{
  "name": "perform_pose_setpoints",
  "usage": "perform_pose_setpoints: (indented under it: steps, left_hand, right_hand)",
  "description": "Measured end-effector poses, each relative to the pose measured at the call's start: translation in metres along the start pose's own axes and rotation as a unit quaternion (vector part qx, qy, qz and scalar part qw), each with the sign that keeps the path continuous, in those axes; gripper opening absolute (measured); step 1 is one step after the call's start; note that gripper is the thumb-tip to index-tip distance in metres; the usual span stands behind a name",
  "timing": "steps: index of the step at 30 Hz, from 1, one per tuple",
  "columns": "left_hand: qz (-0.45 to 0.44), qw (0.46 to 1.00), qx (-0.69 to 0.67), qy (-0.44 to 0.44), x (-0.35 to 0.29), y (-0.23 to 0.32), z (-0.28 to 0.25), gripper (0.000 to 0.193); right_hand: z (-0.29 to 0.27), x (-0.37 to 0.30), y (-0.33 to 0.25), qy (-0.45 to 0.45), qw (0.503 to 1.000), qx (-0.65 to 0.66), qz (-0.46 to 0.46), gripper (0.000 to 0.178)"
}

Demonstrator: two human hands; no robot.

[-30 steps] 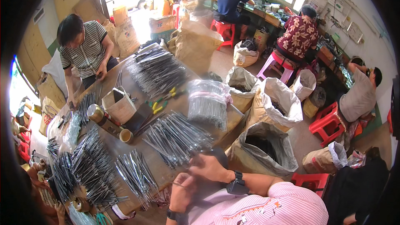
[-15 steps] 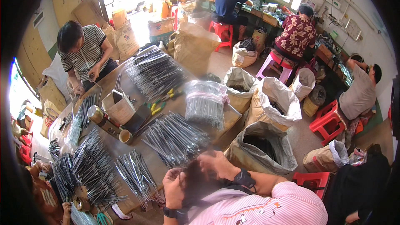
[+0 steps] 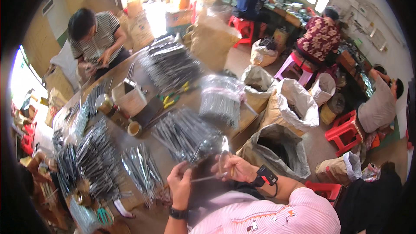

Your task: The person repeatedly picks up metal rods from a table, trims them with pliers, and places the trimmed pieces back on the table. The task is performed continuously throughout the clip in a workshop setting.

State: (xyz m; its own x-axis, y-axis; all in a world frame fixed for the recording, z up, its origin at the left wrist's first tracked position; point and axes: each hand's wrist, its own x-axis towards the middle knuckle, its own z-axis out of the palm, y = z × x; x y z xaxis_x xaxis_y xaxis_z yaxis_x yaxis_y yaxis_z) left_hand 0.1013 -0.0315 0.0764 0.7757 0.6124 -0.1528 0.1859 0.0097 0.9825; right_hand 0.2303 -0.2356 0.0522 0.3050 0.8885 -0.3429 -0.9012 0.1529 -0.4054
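At the near table edge, my left hand (image 3: 180, 184) is closed, with thumb and fingers pinched together. A thin pale rod (image 3: 203, 178) stretches from it toward my right hand, blurred by motion. My right hand (image 3: 237, 169) is wrapped around pliers (image 3: 224, 145), their bright metal jaws pointing up and away from me. Just beyond both hands lies a pile of thin dark metal rods (image 3: 184, 134). A smaller bundle of shiny rods (image 3: 142, 169) is on the table to the left of my left hand.
More rod piles (image 3: 97, 160) cover the table's left side. Past them are a white box (image 3: 129, 99), a jar (image 3: 106, 104) and yellow-handled pliers (image 3: 171, 102). A plastic-wrapped bundle (image 3: 221, 102) sits at the right edge. Open sacks (image 3: 281, 151) stand right. A co-worker (image 3: 97, 39) sits opposite.
My right hand has raised the pliers into plain sight, jaws up. The thin rod now shows between my hands. My view has shifted, so the table appears slightly farther right.
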Motion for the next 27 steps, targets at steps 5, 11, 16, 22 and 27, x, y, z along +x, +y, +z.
perform_pose_setpoints:
  steps: [5, 11, 16, 22, 27]
  left_hand:
    - [0.106, 0.991, 0.075, -0.011, 0.002, 0.005, 0.004, 0.023]
    - [0.139, 0.988, 0.06, -0.008, -0.005, 0.011, 0.01, 0.019]
    - [0.142, 0.989, 0.047, -0.014, -0.007, 0.008, 0.014, 0.018]
    - [0.171, 0.984, 0.057, -0.007, -0.01, 0.005, 0.02, 0.018]
    - [0.141, 0.986, 0.083, -0.021, -0.011, 0.006, 0.02, 0.022]
  right_hand:
    - [0.006, 0.009, 0.012, 0.062, 0.983, -0.167, 0.046, 0.05]
    - [0.016, 0.004, 0.016, 0.027, 0.96, -0.27, 0.074, 0.036]
    - [0.018, 0.0, 0.017, 0.03, 0.932, -0.348, 0.095, 0.048]
    - [-0.003, 0.005, 0.017, 0.047, 0.831, -0.55, -0.061, 0.072]
    - [0.0, 0.002, 0.007, 0.059, 0.682, -0.722, -0.097, 0.078]
